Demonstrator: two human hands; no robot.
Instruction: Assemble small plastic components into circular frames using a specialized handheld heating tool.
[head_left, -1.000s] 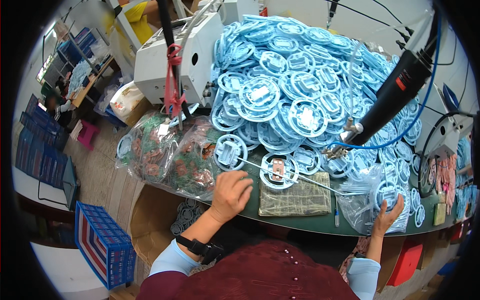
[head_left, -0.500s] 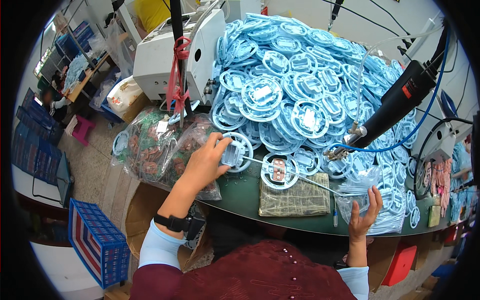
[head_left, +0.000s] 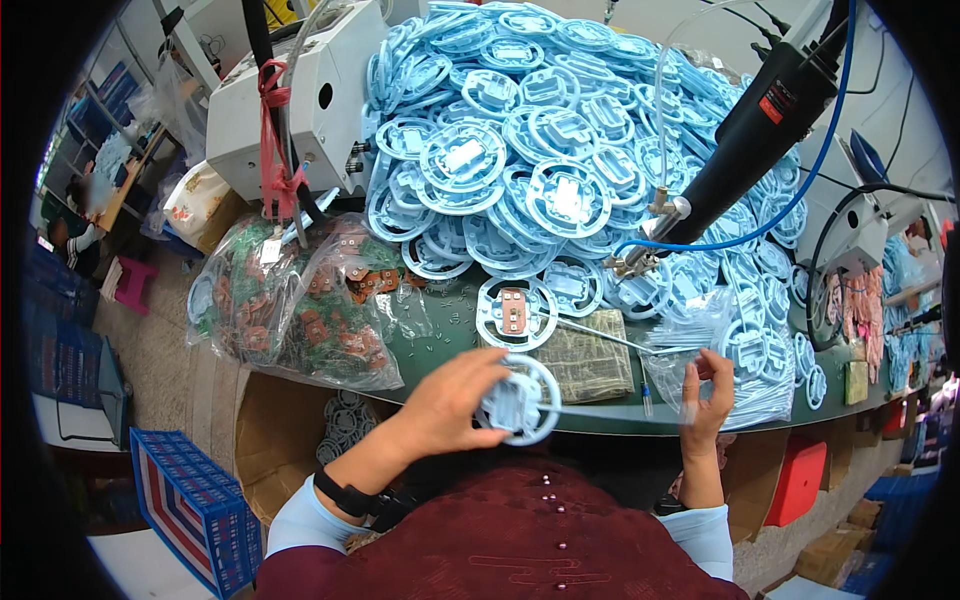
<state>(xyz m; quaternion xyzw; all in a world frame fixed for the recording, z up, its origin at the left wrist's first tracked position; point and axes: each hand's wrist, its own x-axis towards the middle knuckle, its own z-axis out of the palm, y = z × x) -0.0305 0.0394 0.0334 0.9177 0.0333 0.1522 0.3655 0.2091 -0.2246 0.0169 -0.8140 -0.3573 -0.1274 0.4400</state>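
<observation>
My left hand is closed on the rim of a light-blue round plastic frame, held just above the table's front edge. A pale stick, blurred, runs rightward from this frame toward my right hand. That hand is raised with fingers bent and apart, close to the stick's far end; contact cannot be made out. Behind the held piece, a similar round frame lies on the table with a small copper-coloured circuit board inside. Its stick reaches over a tape-wrapped block.
A large heap of light-blue frames covers the back. Clear bags of circuit boards lie left, beside a white machine. A black electric screwdriver hangs right, above bagged sticks. A small blue-handled tool lies nearer.
My left hand has brought the held frame from the table toward my body and right. My right hand's fingers have bent more. The view has shifted.
</observation>
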